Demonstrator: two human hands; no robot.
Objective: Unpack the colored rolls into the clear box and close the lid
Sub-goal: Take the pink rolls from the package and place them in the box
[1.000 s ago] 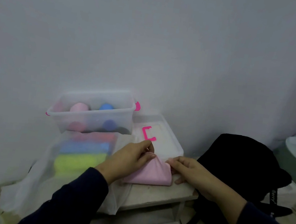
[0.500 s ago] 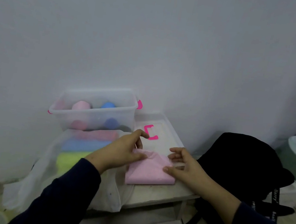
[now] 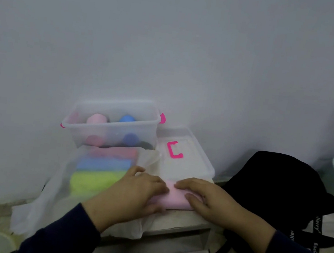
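Both hands now lie flat, left hand [image 3: 132, 191] and right hand [image 3: 207, 199], on pink cloth [image 3: 173, 199].

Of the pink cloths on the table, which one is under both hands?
The pink cloth at the table's front edge: the left hand and right hand press on it. The other pink ones are in the clear box or the bag.
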